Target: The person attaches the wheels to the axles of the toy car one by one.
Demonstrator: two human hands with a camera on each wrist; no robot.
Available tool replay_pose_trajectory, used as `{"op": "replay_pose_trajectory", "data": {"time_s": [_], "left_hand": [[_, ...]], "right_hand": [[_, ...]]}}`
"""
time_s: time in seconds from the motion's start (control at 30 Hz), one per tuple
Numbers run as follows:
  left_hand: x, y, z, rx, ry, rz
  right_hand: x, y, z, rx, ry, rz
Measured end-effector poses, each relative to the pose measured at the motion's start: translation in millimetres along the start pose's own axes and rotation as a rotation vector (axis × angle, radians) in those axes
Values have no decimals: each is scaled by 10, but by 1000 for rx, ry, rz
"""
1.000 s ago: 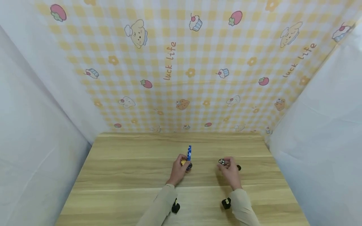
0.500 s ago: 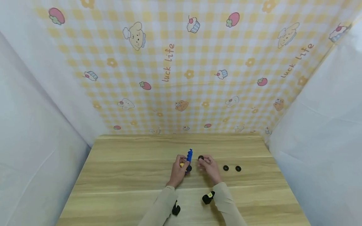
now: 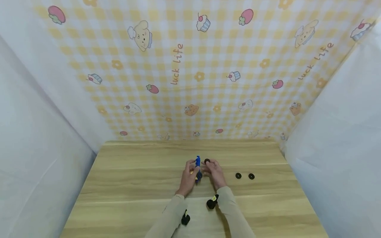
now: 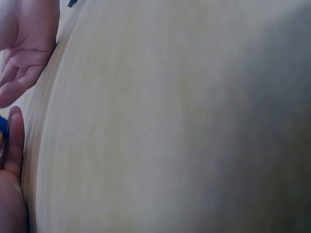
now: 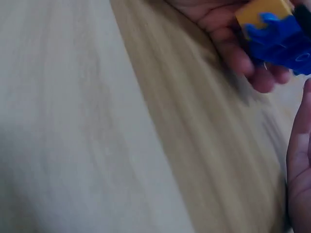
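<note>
My left hand [image 3: 188, 180] grips a blue-and-yellow plastic toy [image 3: 197, 162] over the middle of the table. A black wheel [image 3: 199, 176] sits on the toy's right side, close to the thumb. In the right wrist view the toy's blue part [image 5: 279, 43] shows notches and studs beside a yellow block [image 5: 265, 13]. My right hand [image 3: 216, 174] pinches a small black wheel [image 3: 207, 161] between thumb and fingers, just right of the toy's upper end. Only parts of the hands reach into the left wrist view, where the right hand [image 4: 29, 43] appears above the left fingers.
Two black wheels [image 3: 238, 176] lie flat on the wooden table [image 3: 134, 185], right of my right hand. Black wrist cameras [image 3: 185, 218] stick out from both sleeves. A checked cloth [image 3: 220, 96] hangs behind the table, with white sheets at either side.
My right hand has come left from the loose wheels, bringing one up beside the toy. The left hand stays in place, with the toy tilted slightly differently.
</note>
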State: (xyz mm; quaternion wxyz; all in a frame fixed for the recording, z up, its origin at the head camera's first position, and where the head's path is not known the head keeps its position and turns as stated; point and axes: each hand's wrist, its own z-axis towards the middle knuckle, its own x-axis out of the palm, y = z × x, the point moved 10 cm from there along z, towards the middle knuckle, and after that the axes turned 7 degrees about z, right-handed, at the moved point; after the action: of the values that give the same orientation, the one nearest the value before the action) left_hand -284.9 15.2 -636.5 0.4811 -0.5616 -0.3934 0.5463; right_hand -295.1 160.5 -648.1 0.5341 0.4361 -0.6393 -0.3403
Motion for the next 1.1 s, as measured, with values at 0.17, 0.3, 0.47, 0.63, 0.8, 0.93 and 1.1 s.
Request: {"op": "replay_pose_trajectory", "data": {"time_s": [0.17,0.3,0.47,0.63,0.8,0.93,1.1], "left_hand": [[-20,-67,69,-40,23,33],[-21,-107,94,-120,79,-52],[-24,-149,154,-163,115,-176],[-17,-148,216,-134,102,-134],[43,-23,217,-100,48,1],[98,-57,200,-62,46,70],[141,-61,189,-87,61,71]], "right_hand": [[48,-22,58,3,7,20],[-11,-49,63,2,-28,35],[-85,-56,34,-13,-48,78],[-31,-55,22,-17,-39,89],[0,-76,22,-2,-39,82],[-29,-57,35,-15,-41,68],[-11,-92,54,15,2,127]]}}
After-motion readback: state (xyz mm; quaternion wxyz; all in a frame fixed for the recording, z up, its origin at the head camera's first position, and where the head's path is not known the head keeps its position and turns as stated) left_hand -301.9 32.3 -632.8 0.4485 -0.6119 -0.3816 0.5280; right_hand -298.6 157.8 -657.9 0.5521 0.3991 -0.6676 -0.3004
